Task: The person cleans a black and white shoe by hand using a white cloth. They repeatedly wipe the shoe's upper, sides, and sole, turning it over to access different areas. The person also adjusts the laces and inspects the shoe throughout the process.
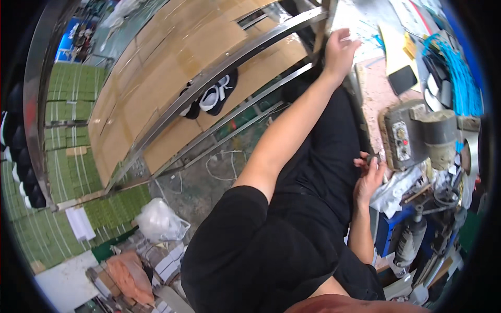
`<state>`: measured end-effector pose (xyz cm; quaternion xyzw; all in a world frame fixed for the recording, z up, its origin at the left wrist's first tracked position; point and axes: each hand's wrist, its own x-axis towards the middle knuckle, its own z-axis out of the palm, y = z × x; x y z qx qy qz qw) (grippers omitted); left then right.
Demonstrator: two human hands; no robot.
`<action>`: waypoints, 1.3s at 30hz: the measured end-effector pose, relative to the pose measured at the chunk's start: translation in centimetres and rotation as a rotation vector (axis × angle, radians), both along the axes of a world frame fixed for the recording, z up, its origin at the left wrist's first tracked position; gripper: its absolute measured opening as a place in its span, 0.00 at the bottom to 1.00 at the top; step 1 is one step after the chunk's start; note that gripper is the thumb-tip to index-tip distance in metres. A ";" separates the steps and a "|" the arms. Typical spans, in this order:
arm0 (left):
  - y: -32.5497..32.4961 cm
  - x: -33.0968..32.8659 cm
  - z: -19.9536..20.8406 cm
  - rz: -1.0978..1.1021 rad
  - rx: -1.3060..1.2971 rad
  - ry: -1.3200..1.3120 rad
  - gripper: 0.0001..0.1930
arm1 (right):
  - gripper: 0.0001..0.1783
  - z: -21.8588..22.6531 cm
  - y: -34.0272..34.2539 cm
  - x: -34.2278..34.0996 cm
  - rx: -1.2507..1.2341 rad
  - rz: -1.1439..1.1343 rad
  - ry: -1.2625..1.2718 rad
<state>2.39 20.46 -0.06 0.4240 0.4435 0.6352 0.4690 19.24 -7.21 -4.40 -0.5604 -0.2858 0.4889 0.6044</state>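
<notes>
My left hand (341,56) is stretched far out beside the edge of the pink-topped workbench (373,112). Its fingers are apart and slightly curled, and nothing shows in them. Nearer my body, my right hand (370,180) is closed at the front of a grey machine (404,136) with a small control panel. Between its thumb and fingers sits a small dark piece (372,157), too small to name. A dark phone-like slab (402,80) lies on the bench past the machine, close to a bundle of bright blue strands (459,78).
To the left stands a metal rack (224,65) with cardboard-covered shelves; black-and-white shoe parts (214,98) lie on one. Green stacks (73,120) and a white plastic bag (159,221) are farther left. Crumpled white plastic (394,190) and tools crowd the bench's near side.
</notes>
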 end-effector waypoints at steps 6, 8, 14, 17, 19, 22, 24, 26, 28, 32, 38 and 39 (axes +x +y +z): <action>-12.7 -21.0 -14.9 0.641 -0.268 1.038 0.30 | 0.10 -2.6 -2.8 1.2 -0.073 0.041 0.056; -15.4 -28.2 -15.7 0.776 -0.498 1.380 0.34 | 0.09 -2.5 -3.0 0.9 -0.068 0.062 0.049; -19.2 -39.6 -14.2 0.172 -0.897 1.613 0.29 | 0.11 -0.9 -1.6 -0.3 0.033 0.178 0.121; -18.6 -33.9 -10.1 0.265 -0.564 1.597 0.22 | 0.18 -0.7 -1.0 -0.1 0.060 0.273 0.071; -20.6 -29.0 -8.0 0.265 -0.313 1.464 0.21 | 0.25 -0.2 -1.4 0.6 -0.004 0.334 0.017; -23.3 -19.3 -3.0 0.150 -0.008 1.277 0.21 | 0.18 2.1 -0.8 0.3 0.070 0.403 -0.190; -25.9 -13.4 -0.4 0.013 0.144 1.162 0.20 | 0.12 5.2 0.1 -0.3 0.094 0.396 -0.397; -29.0 -8.3 1.3 -0.136 0.188 1.147 0.19 | 0.09 6.2 0.7 0.3 0.176 0.366 -0.576; -31.5 -4.6 2.2 -0.307 0.122 1.115 0.19 | 0.10 7.0 0.2 0.9 0.008 0.356 -0.553; -30.2 -2.9 4.2 -0.626 0.023 1.065 0.35 | 0.12 6.1 -1.3 3.5 -0.176 0.453 -0.618; -22.6 -0.4 3.9 -0.619 0.258 0.956 0.21 | 0.15 5.5 -2.9 2.3 -0.281 0.320 -0.343; -22.4 -0.4 3.7 -0.681 0.184 0.920 0.19 | 0.16 6.0 -2.7 2.2 -0.339 0.325 -0.237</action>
